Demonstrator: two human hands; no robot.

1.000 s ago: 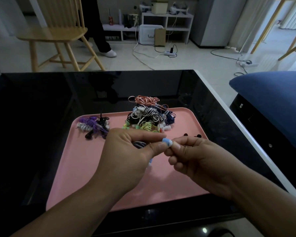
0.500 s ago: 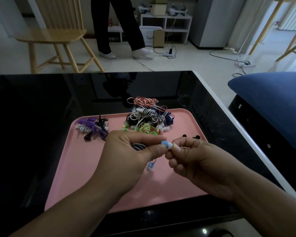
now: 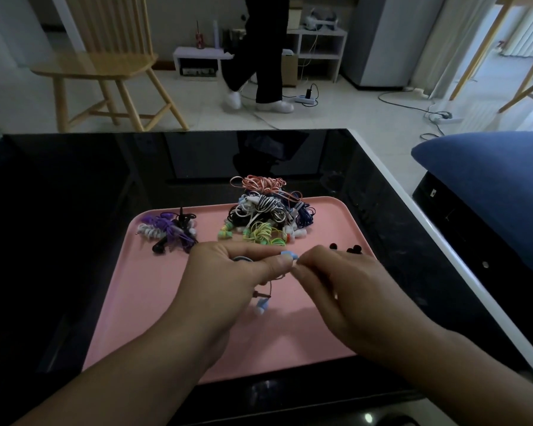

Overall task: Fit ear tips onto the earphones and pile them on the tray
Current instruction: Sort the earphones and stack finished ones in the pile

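The left hand point(image 3: 228, 272) fingers pinch the light earbud point(image 3: 288, 255), right hand point(image 3: 339, 281) fingers pinching its soft, probably slippery tip.

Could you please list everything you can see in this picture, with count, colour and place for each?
Rectangular plastic tray: one, pink, on the table.
Glossy table: one, black, under the tray.
Large pile of coiled earphones: one, mixed colours, tray's far middle.
Small bundle of earphones: one, purple, white and black, tray's far left.
Loose ear tips: several, black, tray's far right.
Earbud being fitted: one, light blue, between both hands.
Hanging earbud: one, light blue, below left hand.
Wooden chair: one, pale, on the floor behind.
Cushion: one, blue, right.
Passer-by's legs: two, black trousers, background.
Left hand: one, pinching the earbud.
Right hand: one, fingers closed at it.
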